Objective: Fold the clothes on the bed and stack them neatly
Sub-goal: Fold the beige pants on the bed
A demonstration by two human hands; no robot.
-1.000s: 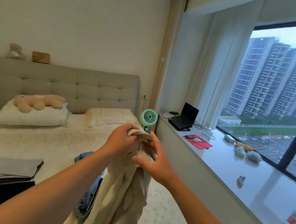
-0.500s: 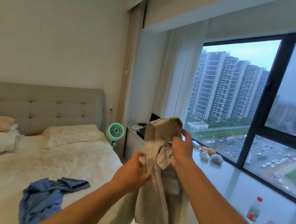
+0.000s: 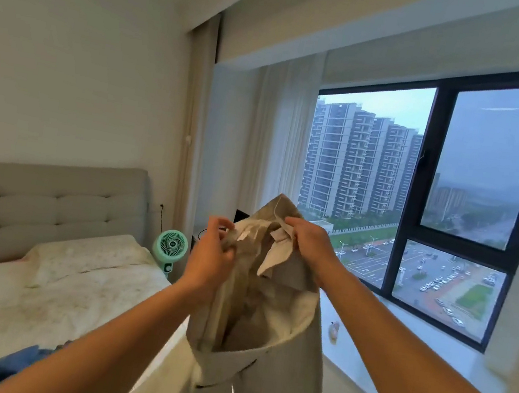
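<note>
Gripping beige garment (image 3: 268, 326), both hands.

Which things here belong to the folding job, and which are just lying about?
Part of the job:
- beige garment, held up by the left hand and right hand
- blue garment on the bed

Just lying about:
- green fan
- pillow

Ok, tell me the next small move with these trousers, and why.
Probably slide both hands apart along the waistband to open it flat. The left hand and right hand grip the beige trousers close together at the top, so the cloth hangs bunched in the air, not yet ready to lay on the bed.
</note>
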